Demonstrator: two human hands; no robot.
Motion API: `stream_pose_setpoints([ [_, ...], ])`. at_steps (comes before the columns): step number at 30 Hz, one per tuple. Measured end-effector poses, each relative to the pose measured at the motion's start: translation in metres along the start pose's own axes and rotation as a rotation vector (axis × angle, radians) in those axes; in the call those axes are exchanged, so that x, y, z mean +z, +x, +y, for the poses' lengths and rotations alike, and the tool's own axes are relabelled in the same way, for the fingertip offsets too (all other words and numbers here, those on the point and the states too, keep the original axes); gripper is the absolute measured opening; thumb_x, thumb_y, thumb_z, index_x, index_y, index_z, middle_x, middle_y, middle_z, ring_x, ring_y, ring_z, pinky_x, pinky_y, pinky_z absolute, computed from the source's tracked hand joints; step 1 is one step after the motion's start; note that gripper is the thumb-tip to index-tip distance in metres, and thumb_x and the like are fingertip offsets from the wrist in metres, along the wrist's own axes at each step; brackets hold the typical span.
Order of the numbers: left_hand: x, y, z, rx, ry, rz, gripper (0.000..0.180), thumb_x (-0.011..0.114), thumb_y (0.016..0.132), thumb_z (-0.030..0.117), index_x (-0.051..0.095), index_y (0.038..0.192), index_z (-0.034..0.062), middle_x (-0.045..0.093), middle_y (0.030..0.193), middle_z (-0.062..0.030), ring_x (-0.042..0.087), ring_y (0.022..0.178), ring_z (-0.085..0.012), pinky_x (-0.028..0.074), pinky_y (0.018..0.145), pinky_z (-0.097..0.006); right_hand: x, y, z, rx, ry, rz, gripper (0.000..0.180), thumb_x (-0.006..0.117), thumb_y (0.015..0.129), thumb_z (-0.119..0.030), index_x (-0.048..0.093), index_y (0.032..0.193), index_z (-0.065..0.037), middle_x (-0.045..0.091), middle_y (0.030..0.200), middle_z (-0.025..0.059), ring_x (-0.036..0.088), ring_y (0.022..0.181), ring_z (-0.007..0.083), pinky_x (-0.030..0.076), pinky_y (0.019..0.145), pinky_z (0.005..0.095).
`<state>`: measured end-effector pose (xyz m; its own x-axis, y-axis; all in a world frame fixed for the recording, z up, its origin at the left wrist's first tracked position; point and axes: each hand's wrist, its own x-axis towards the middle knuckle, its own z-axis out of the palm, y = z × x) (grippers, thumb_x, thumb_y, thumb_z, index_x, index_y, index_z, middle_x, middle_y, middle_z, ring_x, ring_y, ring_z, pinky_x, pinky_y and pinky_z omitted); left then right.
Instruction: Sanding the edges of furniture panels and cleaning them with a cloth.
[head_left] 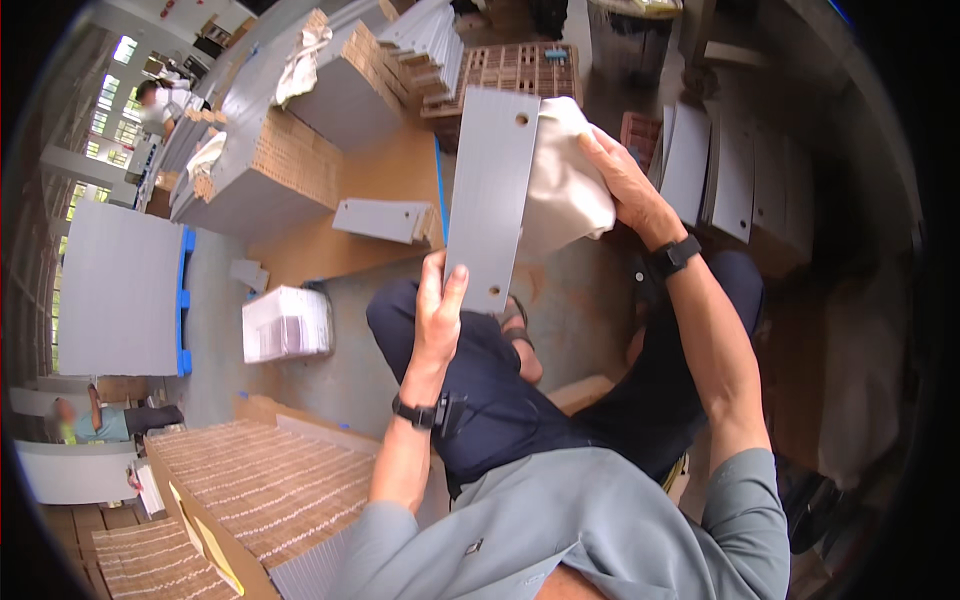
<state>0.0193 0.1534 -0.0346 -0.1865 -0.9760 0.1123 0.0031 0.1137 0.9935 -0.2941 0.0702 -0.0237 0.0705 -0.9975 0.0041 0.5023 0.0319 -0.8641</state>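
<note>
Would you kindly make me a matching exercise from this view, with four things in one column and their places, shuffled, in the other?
Things:
1. Grey panel at the picture's centre
2. White cloth nearest the person
3. Plastic-wrapped package
4. Small stack of grey panels

Places:
A. On the grey floor
B. In the right hand
C. On the flat brown board
D. In the left hand

Right pairs: 1-D; 2-B; 3-A; 4-C
</note>
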Motion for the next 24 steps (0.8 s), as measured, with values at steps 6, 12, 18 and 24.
stream_pose_setpoints([
  [6, 0.028, 0.009, 0.004, -0.227, -0.216, -0.138, 0.039, 0.056, 0.111, 0.028, 0.051, 0.143, 0.007, 0.063, 0.13, -0.0069, 0.063, 0.116, -0.0166, 0.056, 0.096, -0.034, 0.031, -0.014, 0.016, 0.135, -0.146, -0.034, 0.052, 0.079, 0.096, -0.037, 0.061, 0.132, -0.004, 0.068, 0.115, 0.0031, 0.066, 0.101, 0.0117, 0.058, 0.087, 0.032],
  [12, 0.052, 0.025, 0.023, -0.328, -0.475, -0.087, 0.04, 0.05, 0.113, 0.037, 0.06, 0.135, 0.005, 0.071, 0.116, -0.0048, 0.07, 0.1, -0.0125, 0.06, 0.082, -0.029, 0.03, -0.02, 0.019, 0.167, -0.106, -0.021, 0.042, 0.082, 0.093, -0.033, 0.066, 0.119, -0.004, 0.072, 0.102, 0.005, 0.071, 0.085, 0.0122, 0.061, 0.075, 0.0307],
  [18, 0.052, 0.05, 0.002, -0.279, -0.61, -0.065, 0.034, 0.056, 0.111, 0.025, 0.061, 0.134, 0.001, 0.07, 0.126, -0.0092, 0.069, 0.114, -0.0196, 0.057, 0.099, -0.036, 0.038, -0.03, 0.019, 0.15, -0.226, 0.038, 0.046, 0.083, 0.091, -0.036, 0.066, 0.118, -0.002, 0.072, 0.098, 0.0052, 0.07, 0.079, 0.0122, 0.06, 0.07, 0.0309],
  [24, 0.073, 0.06, 0.002, -0.22, -0.564, 0.049, 0.031, 0.059, 0.11, 0.023, 0.062, 0.132, 0.0012, 0.07, 0.126, -0.01, 0.069, 0.112, -0.0206, 0.058, 0.099, -0.038, 0.033, -0.029, -0.009, -0.542, -0.798, 0.143, 0.039, 0.073, 0.097, -0.031, 0.065, 0.122, -0.001, 0.073, 0.095, 0.0169, 0.074, 0.083, 0.027, 0.06, 0.075, 0.0386],
])
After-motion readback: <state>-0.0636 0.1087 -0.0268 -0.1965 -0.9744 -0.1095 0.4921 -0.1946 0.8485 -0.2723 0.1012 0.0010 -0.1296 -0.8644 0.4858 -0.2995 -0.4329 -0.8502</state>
